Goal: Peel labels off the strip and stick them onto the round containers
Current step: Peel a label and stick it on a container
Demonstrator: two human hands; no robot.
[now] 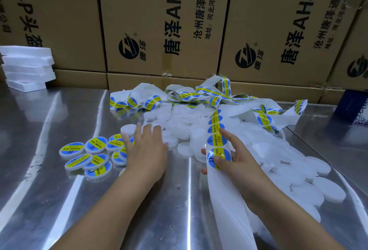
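Right hand (239, 162) pinches the white strip of blue-and-yellow round labels (217, 142), thumb on the next one, probably to peel. Left hand (148, 150), fingers relaxed, hovers over blank white round containers (329, 189) on the steel counter (79, 200).

table (59, 110): bare metal, polished, streaky reflections | round containers (328, 190): frosted white plastic, matt | labels (217, 140): glossy blue-and-yellow print | strip (225, 200): smooth white backing paper, slight sheen | boxes (159, 20): matt brown cardboard | slabs (27, 66): white foam, dull
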